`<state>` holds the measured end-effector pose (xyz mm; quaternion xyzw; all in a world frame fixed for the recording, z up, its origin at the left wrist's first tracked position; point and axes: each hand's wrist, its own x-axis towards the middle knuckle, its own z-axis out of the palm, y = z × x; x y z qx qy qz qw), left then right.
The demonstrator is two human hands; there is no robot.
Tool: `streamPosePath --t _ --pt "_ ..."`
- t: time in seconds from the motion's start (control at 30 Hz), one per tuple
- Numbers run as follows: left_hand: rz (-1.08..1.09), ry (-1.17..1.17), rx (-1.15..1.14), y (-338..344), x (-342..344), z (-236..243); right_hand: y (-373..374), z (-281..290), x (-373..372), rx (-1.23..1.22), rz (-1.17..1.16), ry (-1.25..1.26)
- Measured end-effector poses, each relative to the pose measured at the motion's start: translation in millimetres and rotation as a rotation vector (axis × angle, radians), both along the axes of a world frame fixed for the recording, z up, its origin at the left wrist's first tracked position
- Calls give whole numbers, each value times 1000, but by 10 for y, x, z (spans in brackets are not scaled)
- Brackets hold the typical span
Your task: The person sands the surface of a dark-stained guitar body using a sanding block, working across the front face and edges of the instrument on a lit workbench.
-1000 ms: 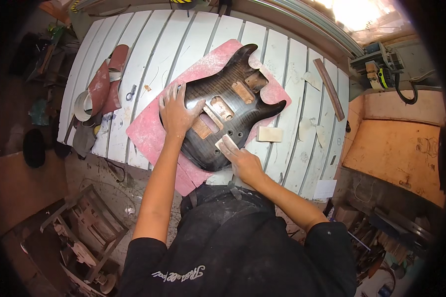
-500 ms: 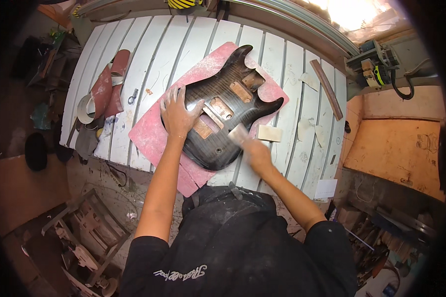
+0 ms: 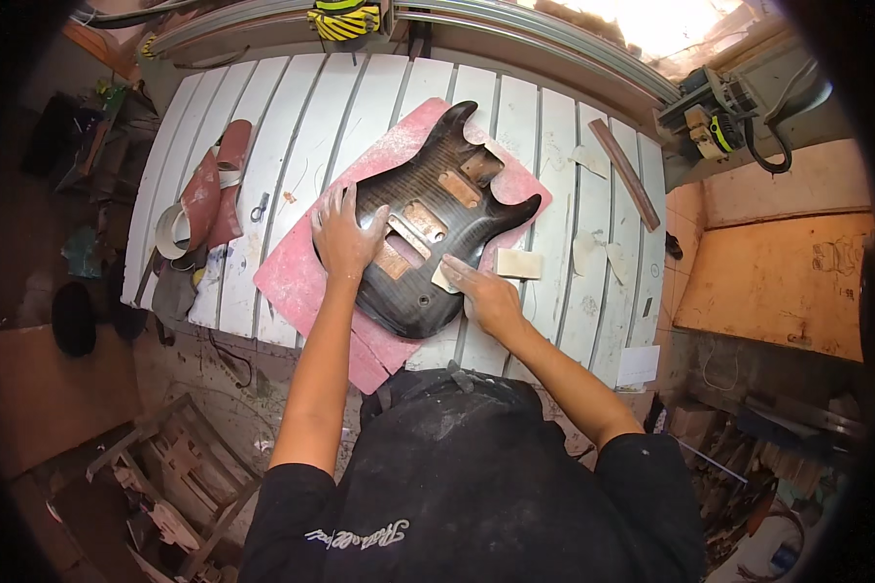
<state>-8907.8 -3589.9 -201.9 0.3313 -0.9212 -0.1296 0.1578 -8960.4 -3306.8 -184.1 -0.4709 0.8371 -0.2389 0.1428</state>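
The white slatted worktop [image 3: 292, 97] spreads under everything, and on it lies the pink mat [image 3: 297, 277], dusted pale. Flat on the mat sits the guitar body [image 3: 399, 185], dark-faced, horns pointing away from me, its bare-wood cavities facing up. I judge it fairly heavy and quite stiff, being thick wood; the smooth face could slip under dusty fingers, and I'd expect the cavity rims and horn tips to chip or dent most easily. To lift it I'd take the thick outer edges at the waist, one palm each side, rather than a horn. Off to the left lie curled red sheets [image 3: 201, 194]. My left hand [image 3: 345, 233] is spread wide, palm down over the body's left edge, gripping nothing loose. My right hand [image 3: 486, 296] is narrow, fingers pressed along a pale pad against the body's right side. A pale block [image 3: 519, 263] rests just beyond that hand; smallest is the pad [image 3: 441, 282] itself, mostly covered.
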Motion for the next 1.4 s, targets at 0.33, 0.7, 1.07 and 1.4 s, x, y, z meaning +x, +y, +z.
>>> streamPosePath --t 0.33,0.7,1.07,1.4 --pt "-49 166 213 42 344 -23 15 56 106 167 -244 -128" --pt "-809 -133 268 687 986 3191 -50 79 -37 113 -255 -52" --pt "-1117 -509 -172 1606 670 4184 87 -124 -457 -112 -334 162" --pt "-1347 -864 -125 1867 278 3915 119 51 -562 58 -260 96"
